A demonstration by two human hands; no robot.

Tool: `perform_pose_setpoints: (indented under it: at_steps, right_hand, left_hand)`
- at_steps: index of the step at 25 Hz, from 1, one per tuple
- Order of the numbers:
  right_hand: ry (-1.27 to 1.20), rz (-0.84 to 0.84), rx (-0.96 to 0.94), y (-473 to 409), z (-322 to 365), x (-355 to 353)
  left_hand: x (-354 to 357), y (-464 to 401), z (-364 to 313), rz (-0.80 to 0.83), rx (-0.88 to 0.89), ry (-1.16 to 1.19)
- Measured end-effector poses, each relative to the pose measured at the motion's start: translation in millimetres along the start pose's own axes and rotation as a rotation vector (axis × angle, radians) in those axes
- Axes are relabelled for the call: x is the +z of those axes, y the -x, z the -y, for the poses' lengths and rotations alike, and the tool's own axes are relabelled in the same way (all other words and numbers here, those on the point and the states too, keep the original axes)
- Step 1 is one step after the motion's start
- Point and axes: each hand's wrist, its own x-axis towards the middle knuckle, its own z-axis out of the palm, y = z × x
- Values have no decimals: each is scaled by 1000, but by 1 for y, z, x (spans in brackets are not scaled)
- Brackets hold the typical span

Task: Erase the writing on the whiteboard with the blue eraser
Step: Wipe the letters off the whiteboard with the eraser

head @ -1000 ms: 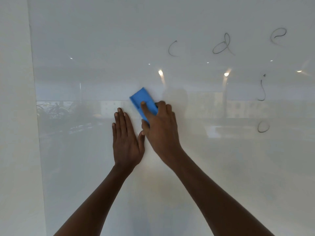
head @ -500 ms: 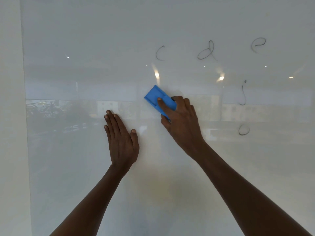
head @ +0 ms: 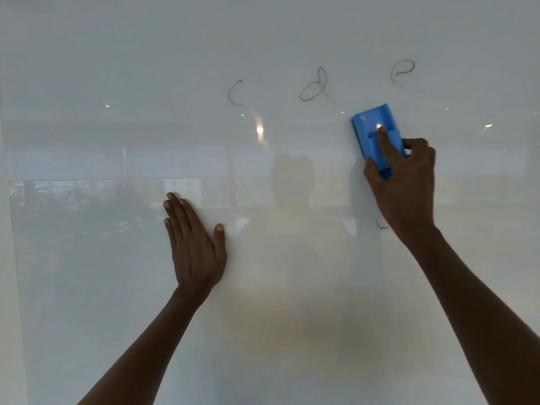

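Note:
A glossy whiteboard [head: 117,287] fills the view. Near its top stand three handwritten letters: "c" [head: 235,92], "d" [head: 317,86] and "e" [head: 402,71]. My right hand [head: 404,185] is shut on the blue eraser [head: 375,133] and presses it flat on the board, below and between the "d" and the "e". A small piece of another mark [head: 381,225] shows just left of my right wrist; the rest is hidden. My left hand [head: 194,244] lies flat and open on the board, lower left of the eraser.
The board's left edge [head: 11,229] meets a pale wall strip. Reflections of ceiling lights, plants and a standing person show faintly on the board's surface.
My right hand has slid the eraser rightward and slightly up, over where the "j" stood. The "j" is no longer visible and the "o" is mostly covered. The left hand stays flat.

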Motion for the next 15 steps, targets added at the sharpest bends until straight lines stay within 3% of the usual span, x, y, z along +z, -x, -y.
perform_pose_setpoints:
  at_steps: [5, 10, 15]
  right_hand:
    - [19, -61, 174, 27, -37, -16]
    - [-40, -144, 332, 41, -32, -9]
    - [-37, -104, 178, 37, 4, 3]
  left_hand:
    - [13, 15, -34, 16, 109, -33]
    - [23, 21, -50, 27, 169, -55]
    - [24, 23, -48, 7, 175, -70]
